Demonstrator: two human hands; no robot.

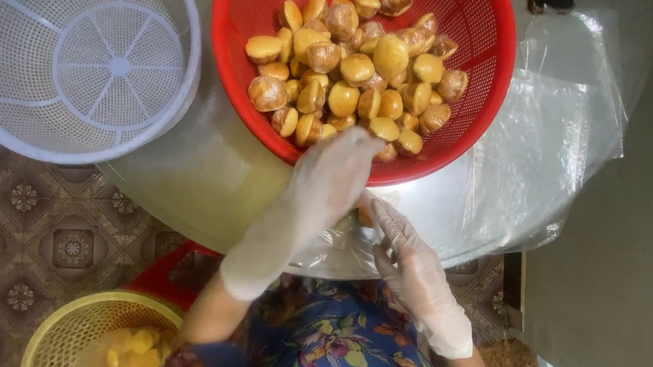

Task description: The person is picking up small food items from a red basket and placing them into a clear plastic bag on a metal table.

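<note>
Both gloved hands work close together at the near edge of the round metal table (213,192). The left hand (327,180) reaches forward, fingers held together and curved over the rim of the red basket; it is blurred, so whether it pinches anything cannot be told. The right hand (405,260) sits just below it, fingers bent and pressed around a clear plastic bag (338,245) that lies crumpled on the table edge, and a small orange-brown piece (364,217) shows between the two hands, touching the right fingertips.

Largest of the things around them is the metal table, pale and shiny, standing over a brown patterned floor (29,226). On its far left sits a white perforated basket (84,63), seen from above with its spoked bottom showing. Beside it, just ahead of the hands, the red basket (484,80) holds a heap of small round golden-brown buns (356,72), some glossy and some darker, piled toward its near wall. To the right of it a stack of clear plastic sheets (548,144) spreads over the table and hangs past its edge.

Lower left, well apart from the hands, a yellow basket (69,323) stands on the floor with pale yellow pieces (131,349) inside. A red edge (166,272) shows between it and the table. The person's flowered blue garment (332,335) fills the bottom centre.
</note>
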